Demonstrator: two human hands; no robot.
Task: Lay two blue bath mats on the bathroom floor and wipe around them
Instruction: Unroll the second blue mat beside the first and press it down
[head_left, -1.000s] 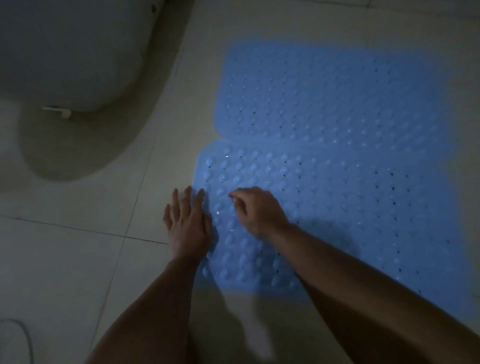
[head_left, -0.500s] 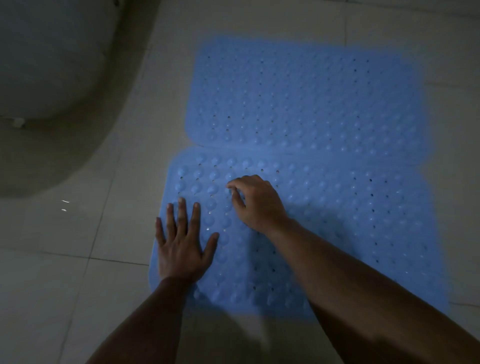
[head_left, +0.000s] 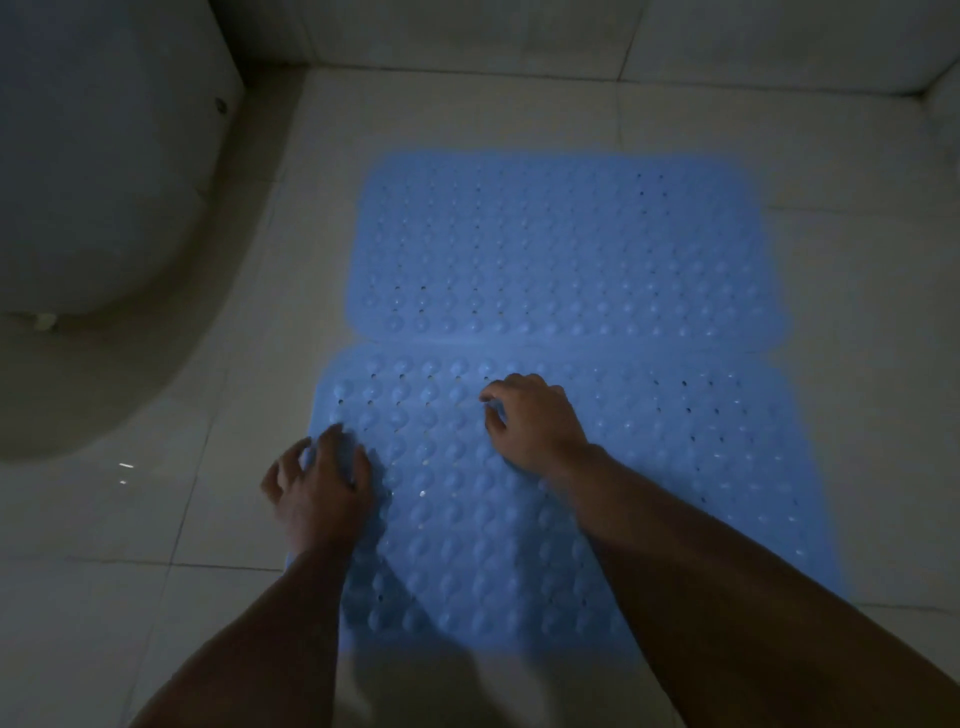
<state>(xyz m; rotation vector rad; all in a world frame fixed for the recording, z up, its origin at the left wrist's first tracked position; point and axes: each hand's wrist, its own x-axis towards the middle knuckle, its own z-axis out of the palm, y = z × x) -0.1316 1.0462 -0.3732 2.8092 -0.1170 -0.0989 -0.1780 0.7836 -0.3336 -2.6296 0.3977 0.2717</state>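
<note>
Two blue bath mats with rows of bumps and small holes lie flat on the pale tiled floor, long edges touching. The far mat (head_left: 561, 244) lies toward the wall. The near mat (head_left: 675, 467) is under my arms. My left hand (head_left: 322, 488) is at the near mat's left edge, fingers curled round that edge, with blue showing between thumb and fingers. My right hand (head_left: 535, 426) rests on the near mat close to the seam, fingers curled, thumb and fingertips pinching the mat's surface. No cloth is in view.
A white toilet (head_left: 93, 171) fills the left side, its base close to the mats' left edges. The tiled wall (head_left: 519, 36) runs along the top, beyond the far mat. Bare floor tiles (head_left: 171, 519) lie between the toilet and the near mat.
My left hand lay flat with fingers spread on the near mat's left edge; now its fingers curl round that edge. My right hand has stayed curled on the mat. The view has tilted up.
</note>
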